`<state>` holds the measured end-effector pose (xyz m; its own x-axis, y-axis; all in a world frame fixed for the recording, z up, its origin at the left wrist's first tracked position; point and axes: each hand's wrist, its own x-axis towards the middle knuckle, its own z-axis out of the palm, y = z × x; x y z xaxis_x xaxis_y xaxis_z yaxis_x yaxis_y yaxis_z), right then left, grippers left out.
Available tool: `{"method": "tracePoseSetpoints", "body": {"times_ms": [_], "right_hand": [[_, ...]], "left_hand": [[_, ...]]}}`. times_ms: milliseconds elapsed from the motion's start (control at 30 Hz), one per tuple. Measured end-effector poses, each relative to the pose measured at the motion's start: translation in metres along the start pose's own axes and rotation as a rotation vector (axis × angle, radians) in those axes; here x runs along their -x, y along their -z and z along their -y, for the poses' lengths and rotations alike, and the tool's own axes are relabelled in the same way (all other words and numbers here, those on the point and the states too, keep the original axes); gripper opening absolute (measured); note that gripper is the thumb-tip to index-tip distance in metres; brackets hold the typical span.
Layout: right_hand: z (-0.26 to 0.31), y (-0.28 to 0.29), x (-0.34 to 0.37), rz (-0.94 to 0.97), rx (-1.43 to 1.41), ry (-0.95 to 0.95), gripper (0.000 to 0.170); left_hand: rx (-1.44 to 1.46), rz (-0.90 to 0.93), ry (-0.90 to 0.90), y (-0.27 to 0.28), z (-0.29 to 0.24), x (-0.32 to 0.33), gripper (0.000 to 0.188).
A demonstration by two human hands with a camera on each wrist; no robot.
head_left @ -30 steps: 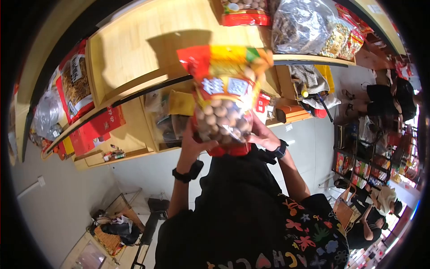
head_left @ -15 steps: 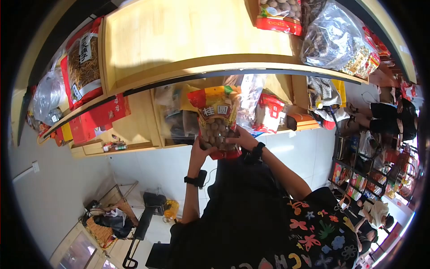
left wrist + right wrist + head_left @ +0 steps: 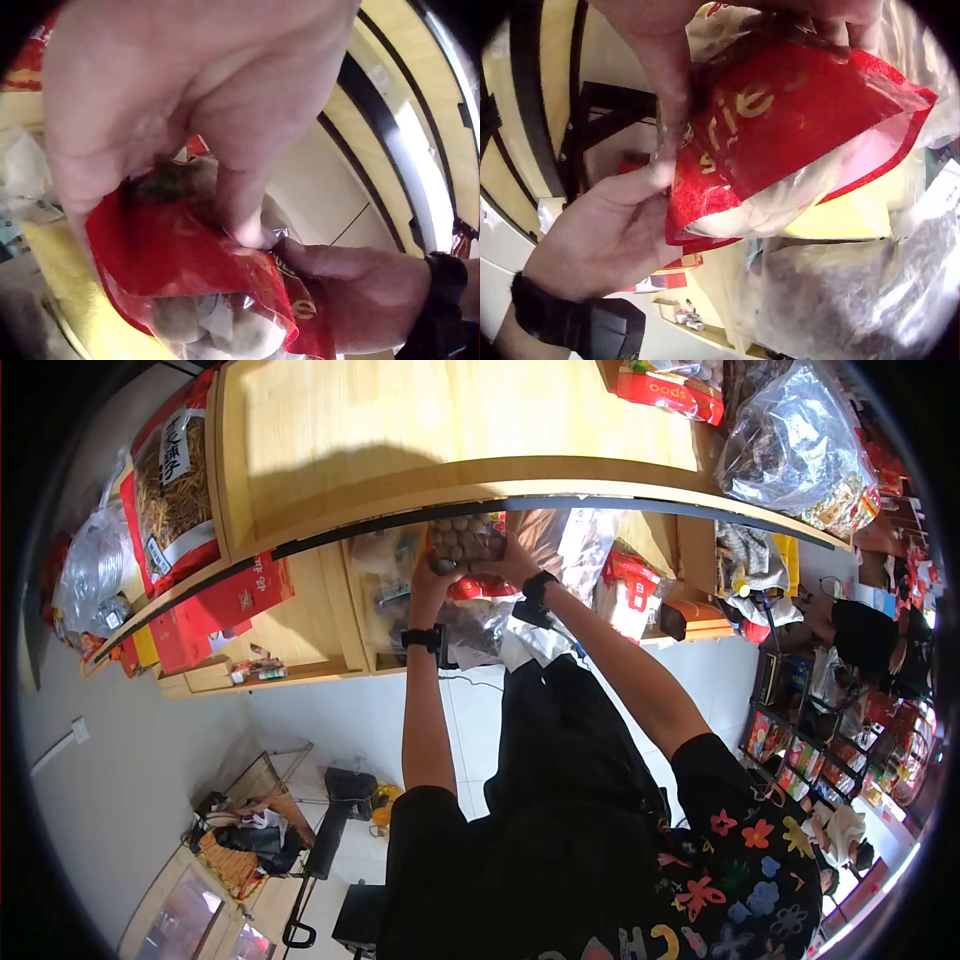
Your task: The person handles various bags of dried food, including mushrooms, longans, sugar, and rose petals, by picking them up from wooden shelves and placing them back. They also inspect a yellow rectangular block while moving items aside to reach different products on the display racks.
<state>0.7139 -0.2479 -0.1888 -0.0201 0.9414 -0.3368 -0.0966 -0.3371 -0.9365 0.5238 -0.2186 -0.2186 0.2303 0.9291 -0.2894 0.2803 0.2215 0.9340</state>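
Both hands grip a red-trimmed plastic bag of dried longans, partly hidden under the front edge of the upper shelf. My left hand holds its near left corner, and my right hand the near right side. Close up in the left wrist view, the left hand has fingers and thumb around the red end of the bag, through which round longans show. From the right wrist view, the right hand's thumb presses on the red face with gold lettering. Clear plastic bags lie just below it.
On the lower shelf to the right stands a red-and-white packet; red boxes lie to the left. The upper shelf carries a bag of dried brown strips, another red bag and a clear plastic bag.
Both hands have carried the longan bag from in front of the body forward and down, beneath the upper shelf's edge. Its printed front, visible before, is now mostly hidden.
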Motion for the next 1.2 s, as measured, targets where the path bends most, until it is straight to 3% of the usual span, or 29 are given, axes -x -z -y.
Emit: {"method": "tracePoseSetpoints", "body": {"times_ms": [67,167,267,300,367,400,467,533,567,600,667,733,800,867,933,1000,1033,1100,1133,1200], "right_hand": [[-0.040,0.000,-0.020,-0.064,0.173,-0.016,0.074],[-0.048,-0.005,-0.023,-0.194,0.414,-0.035,0.076],[-0.067,-0.004,-0.032,-0.191,0.348,0.000,0.079],[-0.072,-0.002,-0.034,-0.151,0.249,-0.089,0.081],[-0.057,-0.002,-0.028,-0.167,0.354,-0.073,0.080],[-0.053,-0.003,-0.026,-0.185,0.448,-0.076,0.079],[-0.073,-0.002,-0.026,-0.206,0.438,0.018,0.078],[-0.076,0.002,-0.019,-0.102,0.167,-0.013,0.078],[-0.089,0.006,-0.019,-0.121,0.312,0.020,0.070],[-0.047,0.003,0.006,-0.082,-0.007,0.046,0.063],[-0.056,0.018,0.020,-0.056,0.530,0.036,0.058],[-0.028,0.025,0.049,-0.104,0.727,0.051,0.059],[-0.012,0.037,0.068,-0.045,0.693,-0.005,0.055],[0.019,0.051,0.086,0.075,0.647,-0.058,0.049],[0.018,0.066,0.093,0.118,0.671,-0.047,0.042],[0.053,0.082,0.099,0.151,0.635,-0.058,0.038],[0.073,0.091,0.102,0.192,0.523,-0.017,0.037],[0.130,0.107,0.107,0.277,0.412,0.026,0.030],[0.142,0.113,0.109,0.235,0.198,-0.047,0.026],[0.174,0.137,0.108,0.264,-0.071,0.131,0.023]], "left_hand": [[-0.136,-0.038,0.022,0.001,0.013,-0.009,0.050],[-0.114,-0.074,-0.004,0.002,0.069,-0.028,0.039],[-0.164,-0.082,0.152,0.003,0.044,-0.021,0.031],[-0.163,-0.077,0.153,0.002,0.065,-0.021,0.031],[-0.061,-0.021,0.034,0.002,0.116,-0.044,0.067],[-0.064,-0.020,0.023,0.001,0.097,-0.042,0.067],[-0.245,-0.212,0.013,-0.008,0.047,-0.014,0.074],[-0.195,-0.260,0.024,-0.014,0.043,-0.008,0.075],[-0.154,-0.256,0.114,-0.015,0.039,-0.005,0.075],[-0.111,-0.253,0.203,-0.017,0.037,-0.004,0.076],[-0.074,-0.226,0.162,-0.022,0.020,-0.004,0.066],[0.108,-0.259,0.412,-0.031,-0.026,0.001,0.062],[0.098,-0.278,0.349,-0.033,-0.026,-0.008,0.059],[0.149,-0.110,0.423,-0.026,-0.021,-0.015,0.063],[0.146,-0.124,0.351,-0.027,-0.009,-0.018,0.064],[0.022,-0.212,0.209,-0.024,0.024,-0.028,0.049],[-0.022,-0.185,0.058,-0.020,0.030,-0.026,0.050],[-0.036,-0.170,-0.028,-0.019,0.022,-0.015,0.049],[-0.044,-0.173,-0.105,-0.017,0.013,-0.010,0.050],[-0.105,-0.173,-0.200,-0.017,-0.043,0.017,0.051]]}}
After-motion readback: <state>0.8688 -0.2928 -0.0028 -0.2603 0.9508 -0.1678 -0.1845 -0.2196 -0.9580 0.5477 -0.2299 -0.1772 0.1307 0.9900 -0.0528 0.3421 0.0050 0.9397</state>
